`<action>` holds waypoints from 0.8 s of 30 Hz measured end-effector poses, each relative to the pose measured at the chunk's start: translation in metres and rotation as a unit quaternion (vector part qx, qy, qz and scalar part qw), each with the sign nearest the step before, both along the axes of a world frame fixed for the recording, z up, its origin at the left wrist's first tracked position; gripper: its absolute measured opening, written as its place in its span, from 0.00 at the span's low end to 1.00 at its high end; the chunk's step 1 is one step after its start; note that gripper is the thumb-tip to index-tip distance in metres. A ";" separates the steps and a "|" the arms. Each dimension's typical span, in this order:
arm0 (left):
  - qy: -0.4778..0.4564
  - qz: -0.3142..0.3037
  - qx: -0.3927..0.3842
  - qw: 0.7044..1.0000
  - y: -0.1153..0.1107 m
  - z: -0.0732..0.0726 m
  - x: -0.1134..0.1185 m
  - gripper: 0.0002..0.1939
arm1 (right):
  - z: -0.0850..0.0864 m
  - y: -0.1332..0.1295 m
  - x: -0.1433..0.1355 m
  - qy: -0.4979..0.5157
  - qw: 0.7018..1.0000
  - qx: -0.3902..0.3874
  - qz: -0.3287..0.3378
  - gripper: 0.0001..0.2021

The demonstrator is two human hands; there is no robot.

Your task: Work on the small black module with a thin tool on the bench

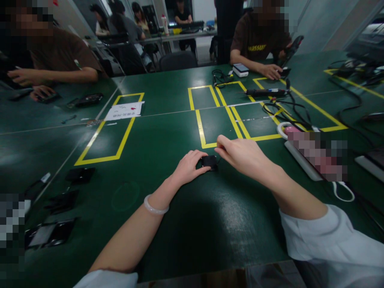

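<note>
A small black square device (209, 163) lies on the green table in front of me. My left hand (192, 165), with a pale bangle on its wrist, closes around the device's left side, thumb at the near edge and fingers at the far edge. Just right of the device, my right hand (240, 154) is raised in a pinch. Whatever its fingertips hold, if anything, is hidden from view. A thin dark line shows at the device's right edge, below the pinching fingers; I cannot tell what it is.
Black parts (80, 175) and a black frame (51, 233) lie at the left. A phone (315, 154) with a strap rests at the right, near a black electric screwdriver (267, 93) and cables. Yellow tape (99, 162) marks the table (168, 136). Two people sit across, handling parts.
</note>
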State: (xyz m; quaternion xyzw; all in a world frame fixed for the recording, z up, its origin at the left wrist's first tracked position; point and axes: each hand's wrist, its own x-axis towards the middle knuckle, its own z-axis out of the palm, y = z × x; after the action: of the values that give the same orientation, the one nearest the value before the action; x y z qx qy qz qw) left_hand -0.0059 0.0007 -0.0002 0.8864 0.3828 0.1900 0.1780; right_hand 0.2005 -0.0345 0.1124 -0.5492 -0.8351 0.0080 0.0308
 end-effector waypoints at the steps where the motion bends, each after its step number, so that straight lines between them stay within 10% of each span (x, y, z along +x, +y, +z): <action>1: 0.000 0.000 -0.001 1.000 0.000 0.001 0.000 0.19 | 0.000 0.000 0.000 0.005 1.000 -0.001 0.004 0.12; 24: -0.001 -0.001 0.002 1.000 0.000 0.000 0.000 0.19 | 0.000 -0.002 0.002 0.040 0.999 -0.002 0.020 0.11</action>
State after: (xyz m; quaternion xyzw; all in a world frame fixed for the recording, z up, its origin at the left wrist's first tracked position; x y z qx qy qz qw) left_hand -0.0058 0.0006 -0.0003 0.8868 0.3814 0.1916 0.1772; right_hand 0.2028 -0.0366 0.1126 -0.5321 -0.8437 0.0327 0.0631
